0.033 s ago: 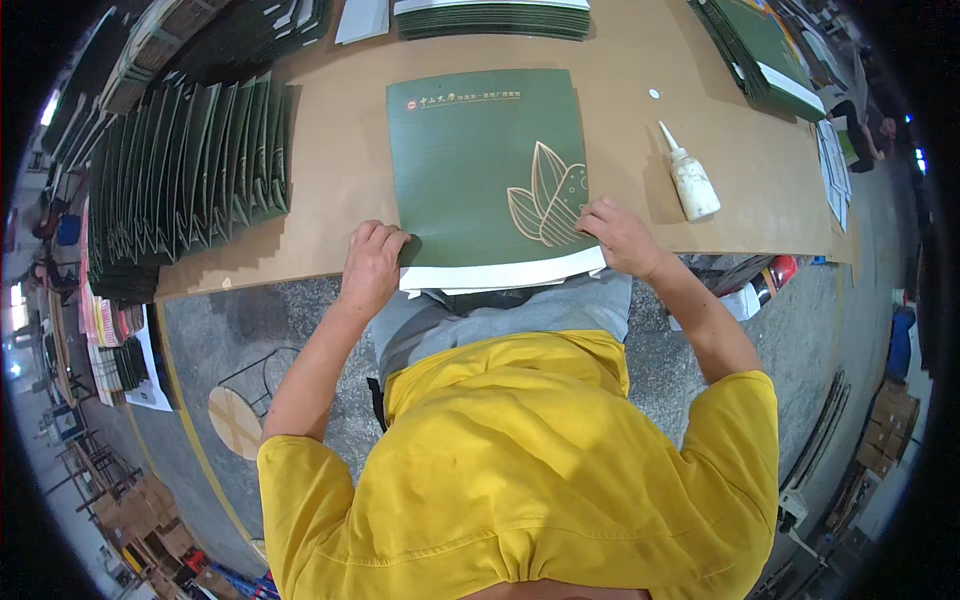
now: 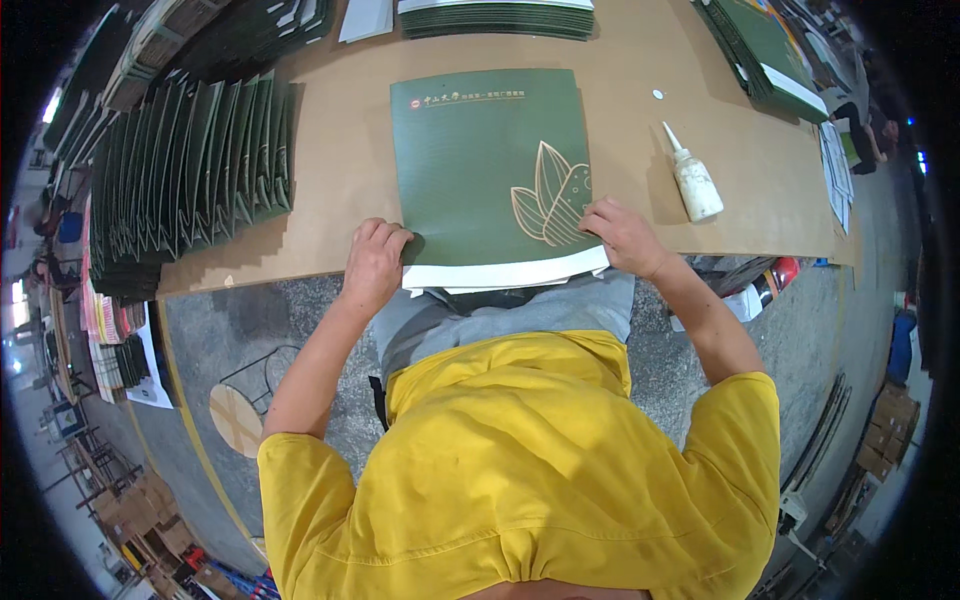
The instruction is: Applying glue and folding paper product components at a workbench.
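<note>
A flat green paper bag [image 2: 470, 170] lies on the table in front of me, with a pale gold leaf drawing at its lower right. Its white edge [image 2: 500, 274] faces me and juts past the table's near side. My left hand [image 2: 376, 262] grips the bag's near left corner, fingers curled over the top. On the opposite side, my right hand [image 2: 617, 234] pinches the near right edge, beside the leaf drawing. Both thumbs are mostly hidden. To the right of the bag lies a whitish squeeze bottle [image 2: 697, 187] with a pointed nozzle, its tip directed away from me.
A row of folded green bags [image 2: 190, 165] fills the table's left. Another green stack [image 2: 497, 22] lies at the far edge, and more bags [image 2: 765, 60] at the far right. A small white disc [image 2: 657, 94] lies beyond the bottle. A round stool [image 2: 238, 420] stands on the floor at left.
</note>
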Available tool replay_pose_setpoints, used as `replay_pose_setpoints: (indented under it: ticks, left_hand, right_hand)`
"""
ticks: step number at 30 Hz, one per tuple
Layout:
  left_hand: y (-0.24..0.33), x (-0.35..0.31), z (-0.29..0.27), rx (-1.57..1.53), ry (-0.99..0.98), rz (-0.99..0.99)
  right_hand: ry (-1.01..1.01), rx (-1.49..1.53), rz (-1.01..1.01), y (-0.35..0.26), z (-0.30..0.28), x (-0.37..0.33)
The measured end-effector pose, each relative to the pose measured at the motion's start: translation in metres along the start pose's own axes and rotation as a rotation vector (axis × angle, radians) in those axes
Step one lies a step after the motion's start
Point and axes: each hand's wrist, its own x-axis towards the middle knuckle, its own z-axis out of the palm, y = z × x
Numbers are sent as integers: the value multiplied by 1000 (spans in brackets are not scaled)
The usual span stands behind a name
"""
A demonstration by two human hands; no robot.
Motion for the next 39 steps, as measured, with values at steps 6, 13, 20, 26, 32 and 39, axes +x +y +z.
replay_pose_setpoints:
  ticks: [6, 13, 20, 26, 32, 39]
  left_hand:
    - [-2, 13, -10, -36, -76, 0]
    - [-16, 39, -16, -425, -357, -502]
    - [-16, 34, 0, -151, -236, -510]
    - [-14, 36, -3, -66, -316, -436]
    - [-15, 29, -5, -28, -281, -374]
    - [-19, 21, 7, 11, -258, -315]
  right_hand:
    - [52, 142, 53, 8, -5, 4]
    - [-171, 758, 870, 24, -15, 37]
    - [-177, 724, 922, 11, -29, 45]
    - [192, 391, 632, 3, -49, 48]
    - [-110, 384, 112, -102, -28, 157]
    - [-362, -95, -136, -117, 50, 190]
